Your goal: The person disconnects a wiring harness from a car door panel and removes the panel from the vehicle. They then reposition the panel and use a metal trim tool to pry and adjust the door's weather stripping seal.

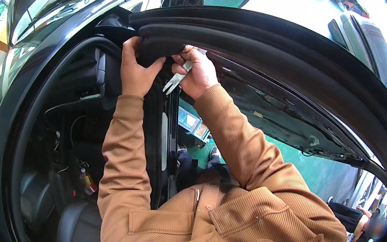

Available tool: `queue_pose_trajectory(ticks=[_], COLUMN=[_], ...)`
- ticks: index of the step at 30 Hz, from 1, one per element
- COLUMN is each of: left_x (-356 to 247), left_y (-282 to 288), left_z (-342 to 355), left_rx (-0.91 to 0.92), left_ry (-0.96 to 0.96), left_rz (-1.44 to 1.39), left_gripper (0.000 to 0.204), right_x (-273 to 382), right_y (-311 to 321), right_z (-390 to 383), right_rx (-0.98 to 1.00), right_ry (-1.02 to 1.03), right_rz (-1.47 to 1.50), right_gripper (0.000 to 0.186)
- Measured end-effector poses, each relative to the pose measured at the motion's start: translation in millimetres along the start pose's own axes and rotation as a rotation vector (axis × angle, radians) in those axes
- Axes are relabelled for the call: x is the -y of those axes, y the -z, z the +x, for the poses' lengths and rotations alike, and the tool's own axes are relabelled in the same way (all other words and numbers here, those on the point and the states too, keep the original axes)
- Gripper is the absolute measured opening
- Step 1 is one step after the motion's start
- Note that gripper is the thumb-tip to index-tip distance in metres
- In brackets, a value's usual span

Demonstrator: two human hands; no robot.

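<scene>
A black door trim piece (161,48) at the front corner of the car door's window frame is between the thumb and fingers of my left hand (137,73). Just to its right, my right hand (200,73) is closed round a pale, fork-ended pry tool (175,81). The two prongs point down and to the left, away from the trim. Fingers of my right hand also reach up to the trim's lower edge; whether they grip it is hidden. Both forearms, in brown ribbed sleeves, rise from below.
The black door frame (279,49) curves across the top, with the bare inner door panel (281,115) under it. Car seats (77,225) and loose wires lie at left. A case (193,123) stands on the green floor. Another person (353,220) is at far right.
</scene>
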State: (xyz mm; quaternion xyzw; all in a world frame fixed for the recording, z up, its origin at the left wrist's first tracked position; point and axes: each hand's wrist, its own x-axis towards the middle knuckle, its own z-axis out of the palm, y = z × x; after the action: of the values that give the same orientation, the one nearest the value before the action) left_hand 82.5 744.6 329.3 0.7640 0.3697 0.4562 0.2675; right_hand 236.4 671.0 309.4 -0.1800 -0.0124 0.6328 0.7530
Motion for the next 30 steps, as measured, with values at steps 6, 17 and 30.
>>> queue_pose_trajectory(ticks=[6,17,30], left_x=[3,-21,-34], left_y=[15,13,-4], left_z=[4,15,-4], left_rx=[0.068,0.125,0.112], left_ry=[0.015,0.153,0.149], left_rz=[-0.241,-0.644,-0.555], left_gripper=[0.043,0.028,0.028], right_x=[-1,2,0], right_y=[0,-4,3], right_z=[-3,-6,-1], right_rx=[-0.041,-0.116,-0.085], right_ry=[0.006,-0.003,0.007], right_rz=[-0.027,-0.09,-0.047], right_gripper=[0.006,0.007,0.008])
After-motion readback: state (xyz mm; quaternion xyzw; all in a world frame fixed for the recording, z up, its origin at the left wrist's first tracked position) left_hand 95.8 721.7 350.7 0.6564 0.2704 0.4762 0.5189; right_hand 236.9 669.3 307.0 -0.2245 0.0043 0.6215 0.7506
